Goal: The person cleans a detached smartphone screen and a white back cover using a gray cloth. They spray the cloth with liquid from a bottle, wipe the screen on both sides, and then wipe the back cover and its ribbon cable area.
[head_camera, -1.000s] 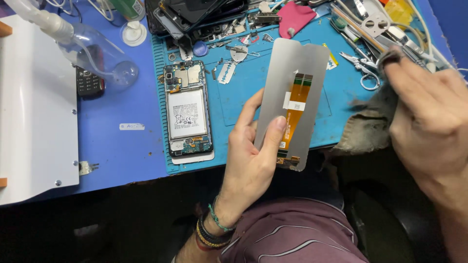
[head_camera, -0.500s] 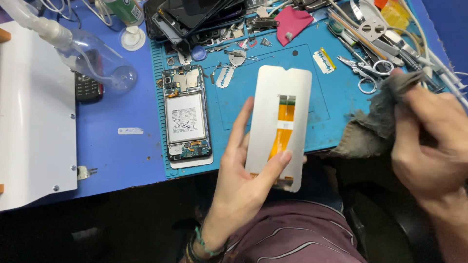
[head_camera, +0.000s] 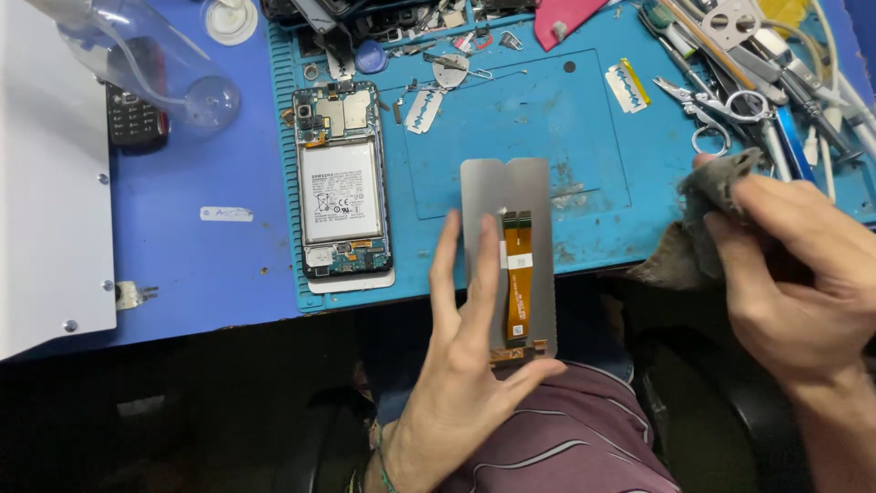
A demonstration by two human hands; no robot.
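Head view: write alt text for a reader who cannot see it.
The person's left hand holds a grey phone display panel with an orange flex cable, back side up, over the edge of a blue repair mat. The right hand grips a grey cloth; an opened phone lies on the mat among tools.

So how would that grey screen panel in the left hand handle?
The screen panel looks thin and flat, so probably stiff, light and fragile. The left hand steadies it with flat fingers; its smooth back may be slippery.
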